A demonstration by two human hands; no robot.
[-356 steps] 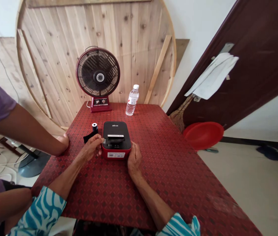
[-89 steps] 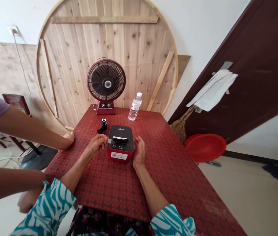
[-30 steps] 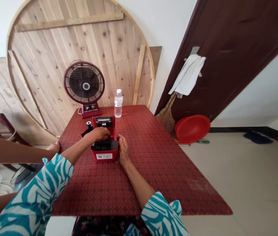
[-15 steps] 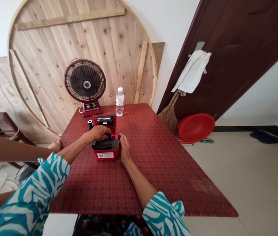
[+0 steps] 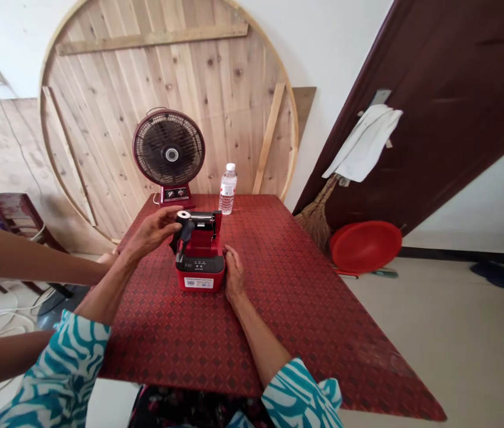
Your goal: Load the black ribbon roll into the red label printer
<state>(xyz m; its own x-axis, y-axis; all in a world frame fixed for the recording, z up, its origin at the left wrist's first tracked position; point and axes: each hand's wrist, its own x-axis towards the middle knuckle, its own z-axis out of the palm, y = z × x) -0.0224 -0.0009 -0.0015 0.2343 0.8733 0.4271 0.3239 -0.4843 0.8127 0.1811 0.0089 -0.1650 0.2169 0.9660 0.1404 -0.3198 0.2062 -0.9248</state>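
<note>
A small red and black label printer (image 5: 199,280) stands on the patterned red table with its lid raised. At its left side my left hand (image 5: 153,233) pinches a black ribbon roll (image 5: 184,230) with a white core, its end tilted toward me. Dark ribbon film appears to hang from the roll down to the printer's left edge. Along the printer's right wall lies my right hand (image 5: 235,274), fingers stretched out and leaning on its side. My left hand partly covers the roll's far end.
Behind the printer are a dark red fan (image 5: 169,148) and a water bottle (image 5: 227,189). Another person's arm (image 5: 33,255) reaches in from the left, its hand at the table edge. A red basin (image 5: 367,245) and a broom (image 5: 318,217) are beside the door.
My left hand has come out of the printer and moved up and left to the ribbon roll. The printer's black front cover is now exposed. My right hand stays beside the printer.
</note>
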